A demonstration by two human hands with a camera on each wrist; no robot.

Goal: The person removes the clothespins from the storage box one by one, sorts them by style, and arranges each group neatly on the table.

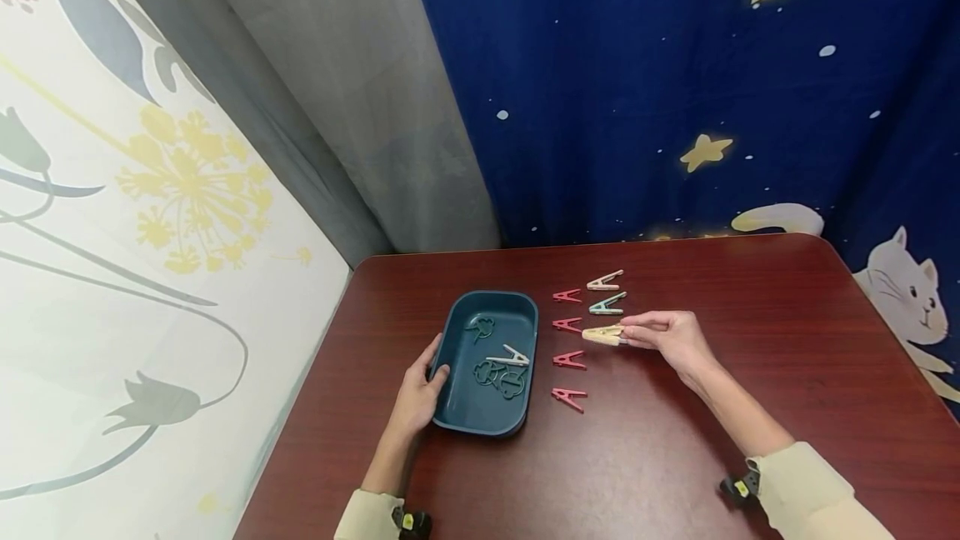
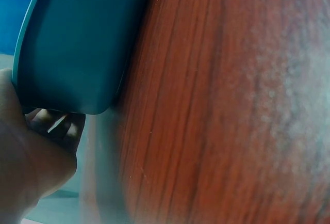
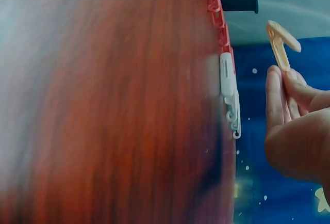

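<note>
My left hand (image 1: pixel 417 391) grips the left rim of a dark blue-green plastic tub (image 1: pixel 480 421), thumb over the edge and fingers outside. In the left wrist view, the tub (image 2: pixel 77 53) hides part of those fingers. My right hand (image 1: pixel 677 343) pinches a pale yellow clothespin (image 1: pixel 602 335) by one end, just right of the red clothespins; the right wrist view shows this clothespin (image 3: pixel 280 48) held up above the table. Inside the tub lie a white clothespin (image 1: pixel 510 357) and a few dark green outline-shaped pieces (image 1: pixel 512 383).
Several red clothespins (image 1: pixel 569 359) form a column right of the tub. Beside the upper ones lie a cream clothespin (image 1: pixel 604 281) and a mint clothespin (image 1: pixel 607 304). All rest on a dark red wooden table (image 1: pixel 675 465), with a blue star curtain (image 1: pixel 615 90) behind.
</note>
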